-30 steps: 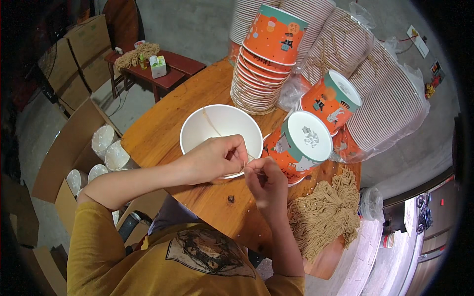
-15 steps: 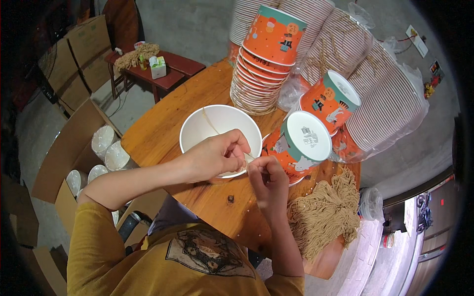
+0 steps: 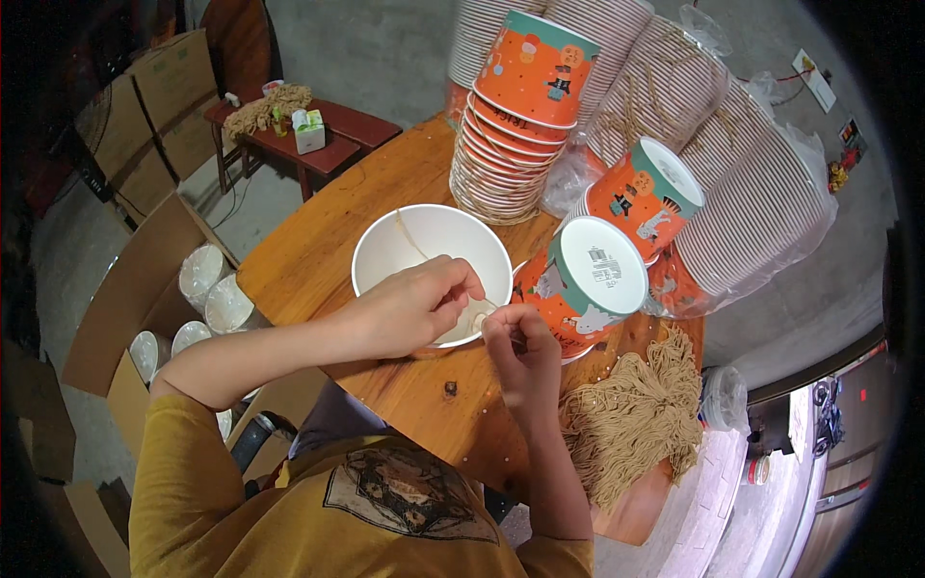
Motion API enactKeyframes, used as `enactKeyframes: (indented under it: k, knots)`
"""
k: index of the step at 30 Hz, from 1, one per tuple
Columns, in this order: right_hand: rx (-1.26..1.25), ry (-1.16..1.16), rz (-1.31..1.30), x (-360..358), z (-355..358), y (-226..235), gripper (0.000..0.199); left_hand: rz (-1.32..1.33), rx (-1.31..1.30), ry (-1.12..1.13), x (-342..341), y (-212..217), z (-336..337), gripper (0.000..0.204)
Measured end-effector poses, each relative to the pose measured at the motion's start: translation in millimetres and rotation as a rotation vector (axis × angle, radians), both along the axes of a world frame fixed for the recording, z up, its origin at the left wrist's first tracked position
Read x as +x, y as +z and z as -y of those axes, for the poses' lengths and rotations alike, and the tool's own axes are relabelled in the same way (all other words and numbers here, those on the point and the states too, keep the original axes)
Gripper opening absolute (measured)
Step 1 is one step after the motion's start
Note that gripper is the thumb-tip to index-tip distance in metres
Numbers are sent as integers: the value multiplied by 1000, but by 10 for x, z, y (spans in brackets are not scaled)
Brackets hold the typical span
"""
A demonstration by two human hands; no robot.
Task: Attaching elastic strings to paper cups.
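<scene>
A white paper bucket stands mouth up on the wooden table in front of me, with a strand of tan cord lying against its inner wall. My left hand reaches over the near part of its mouth, fingers bent and pinched on the cord. At the bucket's near right rim, my right hand pinches the cord between thumb and forefinger. A short length of cord shows between the two hands. The exact fingertip hold is partly hidden by the fingers. Right of my hands stands an upturned orange and green printed bucket.
Behind stand a tall stack of orange buckets wound with cord, and several bagged stacks of buckets. A bundle of tan cords lies at the table's right edge. An open carton with wrapped white buckets is at left.
My left hand's fingertips have shifted slightly up and left, away from the right hand, widening the gap between them. The right hand has barely moved.
</scene>
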State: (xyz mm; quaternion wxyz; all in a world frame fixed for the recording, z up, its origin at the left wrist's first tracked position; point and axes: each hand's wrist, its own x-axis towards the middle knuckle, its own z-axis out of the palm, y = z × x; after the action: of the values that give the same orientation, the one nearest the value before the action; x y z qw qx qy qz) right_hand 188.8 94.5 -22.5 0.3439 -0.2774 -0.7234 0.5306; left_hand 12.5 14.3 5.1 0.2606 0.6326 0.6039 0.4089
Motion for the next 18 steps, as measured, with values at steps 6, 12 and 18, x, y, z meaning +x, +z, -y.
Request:
enactKeyframes:
  k: [6,12,18]
  knots:
    - [10,-16,37,4,-17,-14,10,-163,68,65,130,148,140,18]
    - [-37,9,11,-6,-5,-10,10,-294,83,24,121,73,89,11]
    - [-128,27,-69,0,-4,-19,8,-323,91,64,92,79,84,8]
